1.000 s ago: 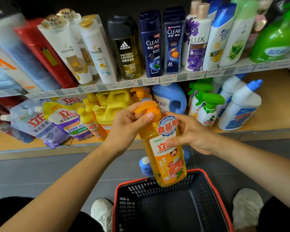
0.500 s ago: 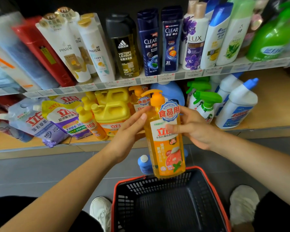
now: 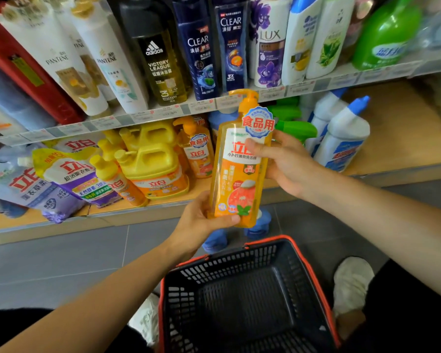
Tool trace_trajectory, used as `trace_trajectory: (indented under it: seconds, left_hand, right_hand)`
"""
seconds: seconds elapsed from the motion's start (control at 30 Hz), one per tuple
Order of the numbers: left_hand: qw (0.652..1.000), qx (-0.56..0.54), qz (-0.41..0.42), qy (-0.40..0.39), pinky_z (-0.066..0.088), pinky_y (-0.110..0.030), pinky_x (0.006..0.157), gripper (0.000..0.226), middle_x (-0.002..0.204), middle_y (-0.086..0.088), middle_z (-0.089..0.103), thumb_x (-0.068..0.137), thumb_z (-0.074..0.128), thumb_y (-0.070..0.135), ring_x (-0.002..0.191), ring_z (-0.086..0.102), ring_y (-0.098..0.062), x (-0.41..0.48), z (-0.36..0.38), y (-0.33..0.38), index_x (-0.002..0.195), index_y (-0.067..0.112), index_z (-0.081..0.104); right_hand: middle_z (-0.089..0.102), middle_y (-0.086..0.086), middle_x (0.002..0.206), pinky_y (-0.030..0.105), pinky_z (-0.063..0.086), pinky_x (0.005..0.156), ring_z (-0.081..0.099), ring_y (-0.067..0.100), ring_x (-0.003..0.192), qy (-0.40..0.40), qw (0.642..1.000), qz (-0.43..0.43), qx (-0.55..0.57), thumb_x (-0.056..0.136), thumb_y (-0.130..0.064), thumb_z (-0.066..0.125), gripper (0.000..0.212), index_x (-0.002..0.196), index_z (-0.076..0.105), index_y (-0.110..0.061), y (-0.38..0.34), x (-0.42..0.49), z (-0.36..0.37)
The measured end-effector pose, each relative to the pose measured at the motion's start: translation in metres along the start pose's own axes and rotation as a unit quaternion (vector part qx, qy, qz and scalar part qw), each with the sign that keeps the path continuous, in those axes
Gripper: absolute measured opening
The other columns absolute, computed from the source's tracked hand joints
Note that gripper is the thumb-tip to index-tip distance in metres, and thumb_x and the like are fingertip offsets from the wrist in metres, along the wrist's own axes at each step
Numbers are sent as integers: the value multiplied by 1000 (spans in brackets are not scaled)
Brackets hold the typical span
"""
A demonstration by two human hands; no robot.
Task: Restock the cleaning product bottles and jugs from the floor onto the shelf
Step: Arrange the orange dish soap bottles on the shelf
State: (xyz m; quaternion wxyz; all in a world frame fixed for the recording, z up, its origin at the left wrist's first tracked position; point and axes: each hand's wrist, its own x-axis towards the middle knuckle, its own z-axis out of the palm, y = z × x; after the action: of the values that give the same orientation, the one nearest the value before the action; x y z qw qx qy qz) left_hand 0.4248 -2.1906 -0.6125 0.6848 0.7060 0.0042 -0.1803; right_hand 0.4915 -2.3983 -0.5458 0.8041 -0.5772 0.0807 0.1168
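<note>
On the lower shelf (image 3: 405, 138), directly behind my load, stand a matching pump bottle (image 3: 199, 154) and yellow jugs (image 3: 153, 159) to the left, and green spray bottles (image 3: 295, 126) to the right. A blue jug (image 3: 214, 240) sits on the floor below, just beyond the basket (image 3: 239, 261).

I hold the orange bottle (image 3: 239, 179) in front of the shelf's front edge. Its long axis is near upright with the top leaning slightly right, the pump uppermost, the spout pointing left and the label facing me.

My left hand (image 3: 199, 222) cups the base, thumb curled across the front. My right hand (image 3: 290, 166) grips the upper body, thumb on the label.
</note>
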Motion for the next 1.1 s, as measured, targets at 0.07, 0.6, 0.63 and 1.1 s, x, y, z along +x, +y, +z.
trace_trajectory:
  seconds: [0.07,0.6,0.63,1.1]
  left_hand:
    - [999,-25,15,40,56,-49,94,76,114,-11,75,55,93,25,106,72,-31,1,-1,2,120,6,59]
    - [942,213,165,202,61,-40,82,61,99,9,73,55,91,42,93,69,-7,3,-38,74,108,21,69]
    - [936,231,173,202,59,-37,85,63,101,11,72,54,90,45,95,67,-5,1,-36,77,109,23,69]
    - [913,333,234,14,55,-35,89,63,109,15,67,69,83,55,107,64,-11,-10,-21,91,123,26,68]
  right_hand:
    - [73,8,118,51,57,86,70,28,107,-14,999,20,-26,70,-32,80,57,121,66,-11,0,5,-8]
    - [72,-9,75,30,59,74,68,3,71,78,870,-163,-459,73,-37,87,21,83,75,-22,6,4,-28]
    - [72,-9,86,31,58,80,67,1,81,41,875,-176,-448,70,-35,89,31,95,74,-22,7,5,-25]
    - [65,-15,118,42,54,91,62,4,111,-193,846,-212,-451,54,-55,89,89,132,48,-41,32,-14,-10]
